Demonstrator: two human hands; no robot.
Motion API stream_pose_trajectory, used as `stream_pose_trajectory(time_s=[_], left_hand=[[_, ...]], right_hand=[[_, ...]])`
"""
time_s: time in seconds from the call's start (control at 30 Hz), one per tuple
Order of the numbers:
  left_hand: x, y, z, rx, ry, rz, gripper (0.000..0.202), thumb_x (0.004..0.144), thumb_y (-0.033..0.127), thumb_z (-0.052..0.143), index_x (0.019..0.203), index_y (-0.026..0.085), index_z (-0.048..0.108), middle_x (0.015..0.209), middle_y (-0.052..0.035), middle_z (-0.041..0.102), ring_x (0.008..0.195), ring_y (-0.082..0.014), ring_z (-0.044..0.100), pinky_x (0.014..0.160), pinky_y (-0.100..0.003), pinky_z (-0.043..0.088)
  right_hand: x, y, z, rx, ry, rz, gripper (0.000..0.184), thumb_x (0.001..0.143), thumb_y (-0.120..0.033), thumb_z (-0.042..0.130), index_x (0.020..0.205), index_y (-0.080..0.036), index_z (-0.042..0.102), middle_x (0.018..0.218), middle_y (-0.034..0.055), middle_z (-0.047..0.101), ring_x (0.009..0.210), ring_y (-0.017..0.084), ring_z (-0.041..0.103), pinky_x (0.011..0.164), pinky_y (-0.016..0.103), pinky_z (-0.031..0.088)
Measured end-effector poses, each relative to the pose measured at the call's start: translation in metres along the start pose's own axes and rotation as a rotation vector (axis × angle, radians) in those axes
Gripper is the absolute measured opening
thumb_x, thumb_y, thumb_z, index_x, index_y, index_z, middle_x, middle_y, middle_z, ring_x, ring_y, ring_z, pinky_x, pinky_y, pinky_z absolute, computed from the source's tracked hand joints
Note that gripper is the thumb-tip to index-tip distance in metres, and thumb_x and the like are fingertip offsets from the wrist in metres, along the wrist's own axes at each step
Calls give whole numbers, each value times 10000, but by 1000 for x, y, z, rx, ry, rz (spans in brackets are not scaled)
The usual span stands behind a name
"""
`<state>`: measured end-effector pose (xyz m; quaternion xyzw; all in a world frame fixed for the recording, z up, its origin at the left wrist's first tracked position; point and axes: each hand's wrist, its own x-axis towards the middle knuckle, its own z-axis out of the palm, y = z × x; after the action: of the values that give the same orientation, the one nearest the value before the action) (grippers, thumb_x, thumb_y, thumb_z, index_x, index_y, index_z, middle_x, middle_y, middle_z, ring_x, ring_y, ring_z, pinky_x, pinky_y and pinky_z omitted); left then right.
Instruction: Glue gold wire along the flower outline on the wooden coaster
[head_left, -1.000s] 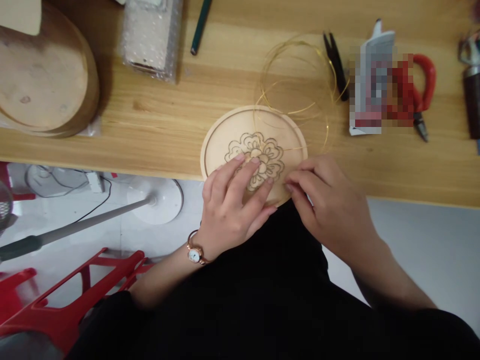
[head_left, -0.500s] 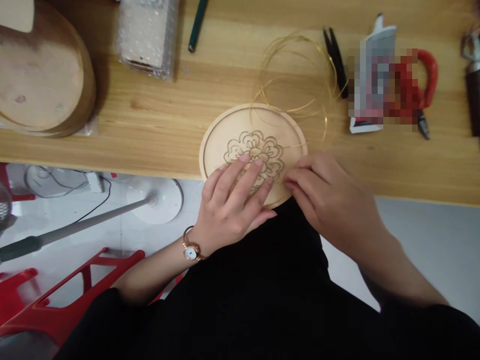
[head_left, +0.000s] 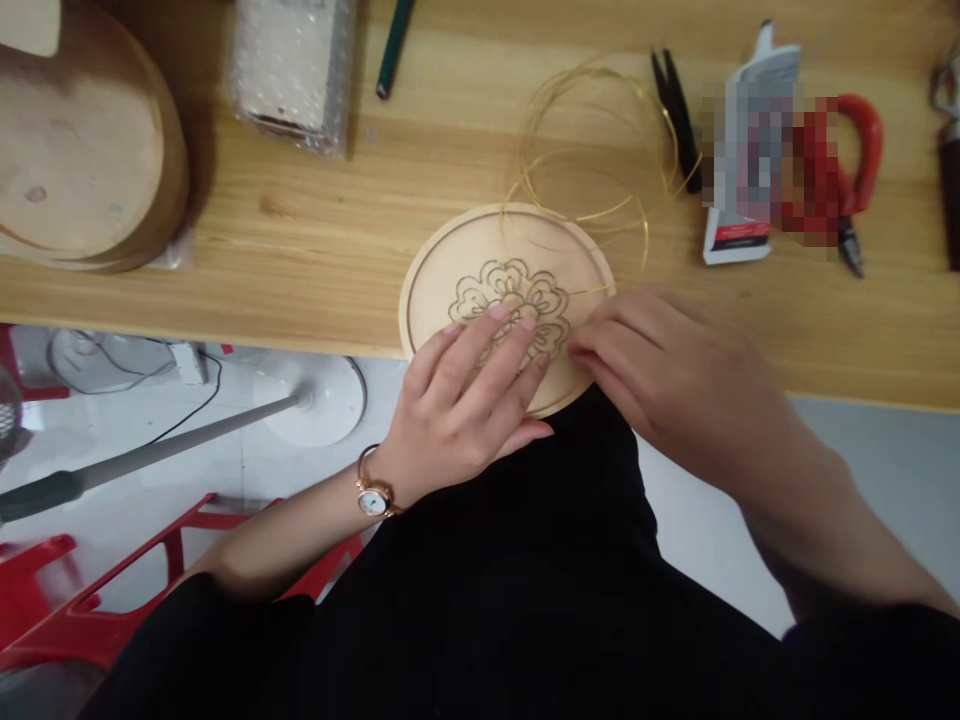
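A round wooden disc (head_left: pixel 450 275) with a flower outline burnt into it lies at the table's near edge, partly overhanging. My left hand (head_left: pixel 465 405) rests on its near half, fingers stretched flat over the flower. My right hand (head_left: pixel 660 375) is at the disc's right rim with its fingertips pinched together, seemingly on a thin gold wire that crosses the disc. A loose coil of that gold wire (head_left: pixel 592 140) lies just beyond the disc.
Black snips (head_left: pixel 675 110), a white tube (head_left: pixel 739 150) and red-handled pliers (head_left: pixel 855 170) lie at the right. Stacked wooden rounds (head_left: pixel 82 150) sit far left, a bubble-wrapped packet (head_left: pixel 289 65) and a green pen (head_left: pixel 394 50) at the back. Red chairs and a fan base are on the floor below.
Both hands stay on the disc. My elbows have swung outward and my right forearm has shifted right; the view has drifted slightly.
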<state>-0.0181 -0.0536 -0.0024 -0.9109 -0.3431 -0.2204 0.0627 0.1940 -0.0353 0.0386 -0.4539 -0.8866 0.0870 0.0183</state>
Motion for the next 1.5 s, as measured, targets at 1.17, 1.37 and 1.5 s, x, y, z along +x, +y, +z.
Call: stream_pose_trajectory(time_s=[1.17,1.37,1.5], left_hand=[[1,-3,1,-6,20,8,467,904,569,510,1177,209,628,1292,-77,609,1266,-257,510,1039,-371,388],[1,-2,0,5,16,12,460,908,557,512,1180,206,630,1275,-75,619,1256,-255,517,1039,-371,391],[2,-3,-1,6,26,18,457,904,551,523,1168,198,642,1260,-83,624,1236,-258,528,1024,-373,395]], right_hand=[[12,3,-4,33,-26,-30,288,928,-233,413,714,-191,601,735,41,601,667,175,524,639,339,354],[11,2,-6,11,-12,-26,277,925,-229,423,720,-190,604,759,49,623,669,178,532,650,344,357],[11,2,-6,-14,-12,-46,272,926,-237,430,725,-185,606,753,48,621,675,180,532,647,340,359]])
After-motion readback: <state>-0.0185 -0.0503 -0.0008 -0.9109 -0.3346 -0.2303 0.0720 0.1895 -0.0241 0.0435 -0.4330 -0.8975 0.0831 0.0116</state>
